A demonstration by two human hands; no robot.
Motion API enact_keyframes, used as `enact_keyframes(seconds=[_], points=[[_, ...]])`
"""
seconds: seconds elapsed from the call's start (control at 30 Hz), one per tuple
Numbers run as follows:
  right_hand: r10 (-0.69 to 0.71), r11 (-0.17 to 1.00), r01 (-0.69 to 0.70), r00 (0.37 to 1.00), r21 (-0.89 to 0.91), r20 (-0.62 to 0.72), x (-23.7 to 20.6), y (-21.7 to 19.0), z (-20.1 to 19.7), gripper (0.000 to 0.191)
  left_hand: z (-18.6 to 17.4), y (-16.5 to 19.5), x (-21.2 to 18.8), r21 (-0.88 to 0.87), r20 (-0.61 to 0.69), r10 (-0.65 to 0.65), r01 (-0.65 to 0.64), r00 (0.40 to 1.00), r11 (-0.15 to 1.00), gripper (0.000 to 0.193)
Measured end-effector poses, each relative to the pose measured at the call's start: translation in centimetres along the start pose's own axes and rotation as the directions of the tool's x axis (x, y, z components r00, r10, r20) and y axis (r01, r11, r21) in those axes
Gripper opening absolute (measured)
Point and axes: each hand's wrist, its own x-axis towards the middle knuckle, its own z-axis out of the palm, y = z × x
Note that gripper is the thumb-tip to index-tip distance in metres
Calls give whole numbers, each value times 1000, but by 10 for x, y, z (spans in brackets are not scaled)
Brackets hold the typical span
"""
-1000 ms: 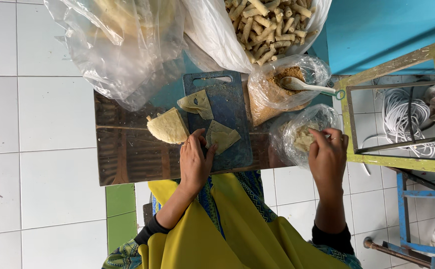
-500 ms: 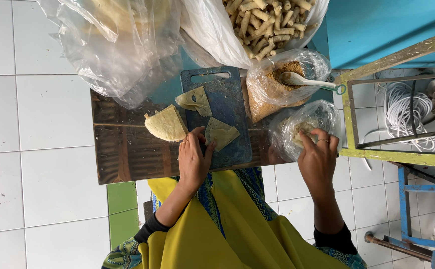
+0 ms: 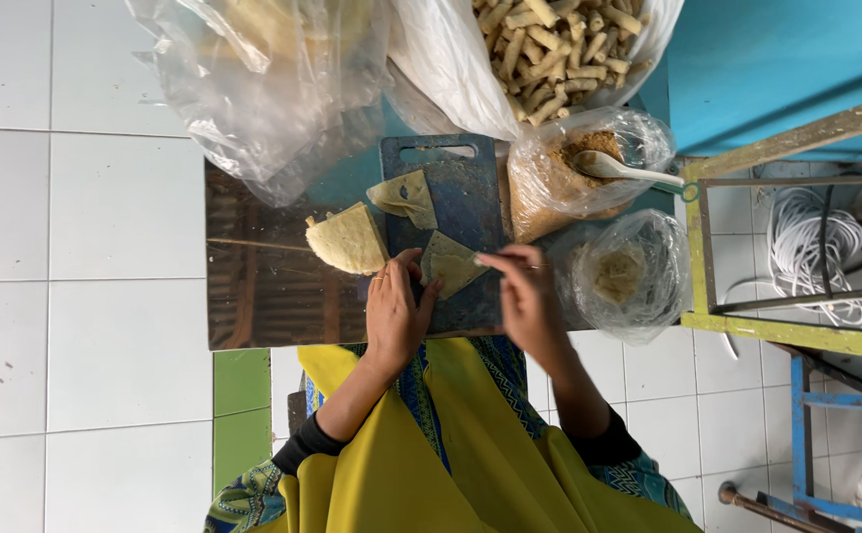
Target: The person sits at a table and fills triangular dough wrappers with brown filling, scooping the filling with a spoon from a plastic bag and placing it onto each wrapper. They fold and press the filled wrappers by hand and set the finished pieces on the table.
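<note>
A triangular pale wrapper sheet (image 3: 450, 263) lies on a dark blue cutting board (image 3: 465, 197). My left hand (image 3: 396, 311) rests on the board's near edge, fingertips touching the wrapper's left corner. My right hand (image 3: 527, 296) pinches the wrapper's right corner between thumb and fingers. A second wrapper piece (image 3: 406, 195) lies further up the board. A stack of wrapper sheets (image 3: 350, 239) sits on the dark wooden table (image 3: 258, 276) just left of the board.
A clear bag of brown filling (image 3: 559, 183) with a white spoon (image 3: 626, 170) stands right of the board. Below it is a small clear bag (image 3: 628, 271). A large bag of rolled sticks (image 3: 559, 44) and crumpled clear plastic (image 3: 263, 84) lie beyond. A yellow-green frame (image 3: 796, 331) stands right.
My right hand has left the small clear bag and moved left to the wrapper on the board. My left hand has stayed at the wrapper.
</note>
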Motion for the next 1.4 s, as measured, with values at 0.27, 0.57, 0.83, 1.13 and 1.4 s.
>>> enact_keyframes(seconds=[0.27, 0.57, 0.83, 1.13, 1.4], points=[[-154, 883, 210, 974, -420, 165, 42, -35, 24, 62, 5, 1, 0, -8, -25, 9, -9, 1000, 1000, 50], [-250, 881, 320, 940, -349, 231, 42, -27, 22, 62, 5, 1, -1, 7, -6, 8, -8, 1000, 1000, 50], [-201, 947, 232, 967, -222, 154, 60, -9, 5, 75, 6, 4, 1, 2, -21, 5, -5, 1000, 1000, 52], [-235, 840, 297, 954, -454, 188, 45, -20, 13, 58, 6, 3, 0, 13, -6, 11, -11, 1000, 1000, 52], [-358, 667, 459, 888, -587, 289, 47, -2, 6, 68, 4, 4, 0, 2, -2, 6, -6, 1000, 1000, 51]])
